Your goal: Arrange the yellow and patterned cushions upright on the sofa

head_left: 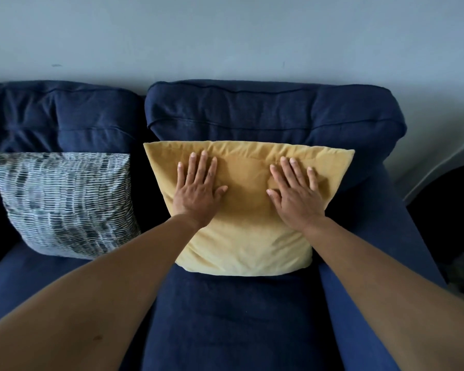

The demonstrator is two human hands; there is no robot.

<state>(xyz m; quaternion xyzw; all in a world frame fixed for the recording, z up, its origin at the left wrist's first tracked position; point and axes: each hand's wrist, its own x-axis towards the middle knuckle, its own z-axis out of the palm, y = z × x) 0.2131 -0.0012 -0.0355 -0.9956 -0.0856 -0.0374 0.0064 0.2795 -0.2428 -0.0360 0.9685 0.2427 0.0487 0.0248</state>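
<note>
We press our left hand (197, 190) and right hand (296, 194) flat — fingers spread, gripping nothing — on the soft square yellow fabric cushion (245, 231), which leans upright against the navy fabric sofa (252, 113) backrest. Beside it the grey-and-white patterned square cushion (62, 202) also stands upright — our forearm hides its lower right corner, and the dark shape at the right edge is unreadable.

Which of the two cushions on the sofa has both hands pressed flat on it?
The yellow cushion, leaning on the right back pad. The left hand and right hand lie open on it. The patterned cushion beside it is untouched.
</note>
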